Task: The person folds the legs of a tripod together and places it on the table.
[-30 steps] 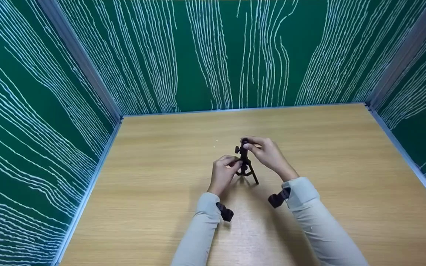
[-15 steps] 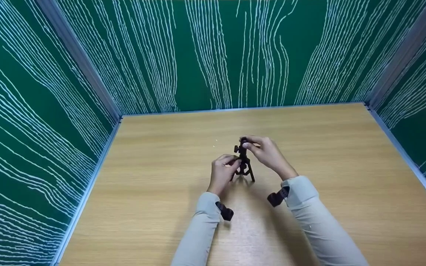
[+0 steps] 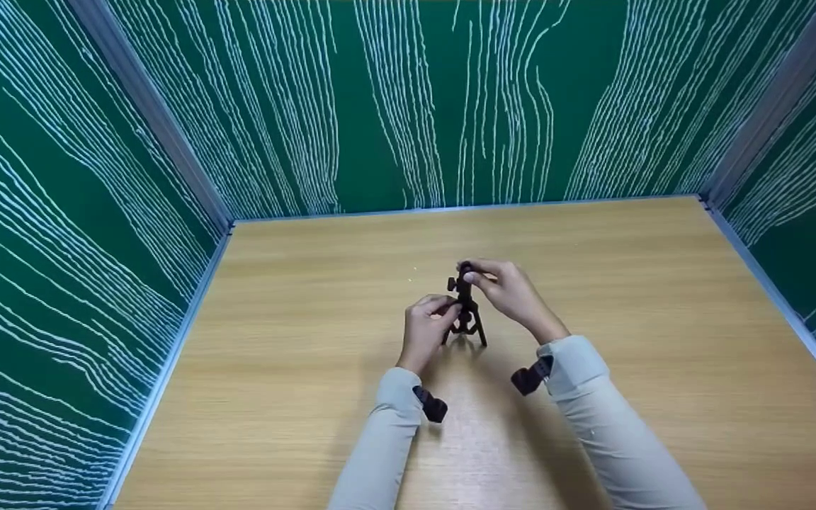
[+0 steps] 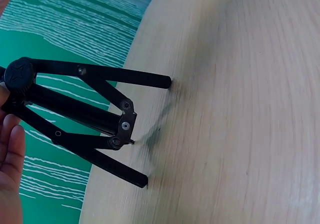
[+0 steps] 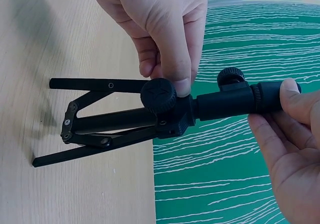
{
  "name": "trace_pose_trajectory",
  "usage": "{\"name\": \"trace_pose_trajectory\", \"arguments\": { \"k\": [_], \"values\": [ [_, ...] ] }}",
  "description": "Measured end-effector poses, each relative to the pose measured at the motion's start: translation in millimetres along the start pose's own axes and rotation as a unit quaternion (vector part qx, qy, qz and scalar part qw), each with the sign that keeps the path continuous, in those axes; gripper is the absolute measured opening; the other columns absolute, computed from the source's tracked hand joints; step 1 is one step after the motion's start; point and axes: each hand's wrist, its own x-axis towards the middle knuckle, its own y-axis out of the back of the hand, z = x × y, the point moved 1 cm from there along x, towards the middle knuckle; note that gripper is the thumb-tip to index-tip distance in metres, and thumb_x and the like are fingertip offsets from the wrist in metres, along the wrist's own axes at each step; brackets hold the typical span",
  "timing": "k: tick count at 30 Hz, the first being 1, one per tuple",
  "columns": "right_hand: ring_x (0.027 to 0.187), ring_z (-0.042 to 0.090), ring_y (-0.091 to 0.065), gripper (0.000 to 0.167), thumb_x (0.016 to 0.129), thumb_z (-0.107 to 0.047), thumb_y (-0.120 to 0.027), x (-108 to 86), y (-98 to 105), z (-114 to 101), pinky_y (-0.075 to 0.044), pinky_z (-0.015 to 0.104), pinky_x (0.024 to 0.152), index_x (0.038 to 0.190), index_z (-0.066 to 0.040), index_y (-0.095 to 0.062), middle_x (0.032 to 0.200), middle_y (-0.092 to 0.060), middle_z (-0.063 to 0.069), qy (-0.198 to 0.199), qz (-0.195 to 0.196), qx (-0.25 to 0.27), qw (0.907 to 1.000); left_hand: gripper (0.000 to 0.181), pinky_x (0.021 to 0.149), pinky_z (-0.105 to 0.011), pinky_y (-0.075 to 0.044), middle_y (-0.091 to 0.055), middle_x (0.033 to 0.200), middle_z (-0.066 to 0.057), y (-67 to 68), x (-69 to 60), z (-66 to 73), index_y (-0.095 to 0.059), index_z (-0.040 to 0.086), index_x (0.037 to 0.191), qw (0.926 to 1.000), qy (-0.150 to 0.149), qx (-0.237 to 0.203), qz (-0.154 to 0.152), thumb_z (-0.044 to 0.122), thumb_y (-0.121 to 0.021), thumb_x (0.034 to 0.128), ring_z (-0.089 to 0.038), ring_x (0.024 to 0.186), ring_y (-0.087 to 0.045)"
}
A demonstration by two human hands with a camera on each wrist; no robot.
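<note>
A small black tripod (image 3: pixel 464 301) stands upright on the table in the head view, its legs spread. My left hand (image 3: pixel 426 331) pinches its collar beside a round knob (image 5: pixel 159 95), as the right wrist view shows. Higher up, my right hand (image 3: pixel 511 294) grips the top of the centre column (image 5: pixel 225 103) between thumb and fingers. A second, smaller knob (image 5: pixel 231 77) sticks out from that column. In the left wrist view the hinged legs (image 4: pixel 127 77) reach down to the wood, with braces joined to the lower tube; the tripod's top is out of frame there.
The wooden table (image 3: pixel 295 297) is bounded by green walls (image 3: pixel 380 106) with white wavy lines at the back and sides. Black wrist cameras (image 3: pixel 431 405) are strapped over both sleeves. A couple of tiny white specks lie left of the tripod.
The tripod has turned a little and shifted slightly left; both front legs now show, where one leg stuck out to the right before. Both hands keep their hold.
</note>
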Motion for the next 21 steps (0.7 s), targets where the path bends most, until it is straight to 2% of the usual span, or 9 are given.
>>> {"name": "trace_pose_trajectory", "arguments": {
  "k": [9,15,21],
  "values": [
    [0.108,0.033,-0.065,0.029,0.092,-0.010,-0.062,-0.9,-0.7,0.1,-0.050,0.045,0.097,0.119,0.002,-0.065,0.116,-0.068,0.019,-0.004,-0.002,0.007,1.0000,0.011,0.071,-0.019,-0.054,-0.071,0.090,-0.019,2.7,-1.6,2.5,-0.072,-0.008,0.092,1.0000,0.002,-0.004,0.000,-0.001,-0.069,0.0841,-0.023,0.076,-0.066],
    [0.110,0.034,-0.064,0.031,0.093,-0.011,-0.062,-2.0,-0.3,0.9,-0.050,0.044,0.097,0.121,0.003,-0.064,0.118,-0.066,0.020,-0.010,-0.003,0.021,0.9997,0.014,0.074,-0.019,-0.054,-0.071,0.093,-0.020,3.6,-2.0,2.3,-0.072,-0.008,0.096,0.9996,0.024,-0.016,-0.008,0.001,-0.070,0.0845,-0.026,0.082,-0.067],
    [0.116,0.035,-0.060,0.035,0.094,-0.012,-0.060,-3.4,-0.7,2.8,-0.050,0.042,0.096,0.126,0.001,-0.060,0.126,-0.062,0.021,-0.030,-0.006,0.055,0.9980,0.019,0.074,-0.020,-0.054,-0.071,0.097,-0.019,5.6,-2.5,-1.4,-0.070,-0.009,0.100,0.9983,0.041,-0.035,-0.021,0.004,-0.069,0.0867,-0.022,0.082,-0.067]
  ]
}}
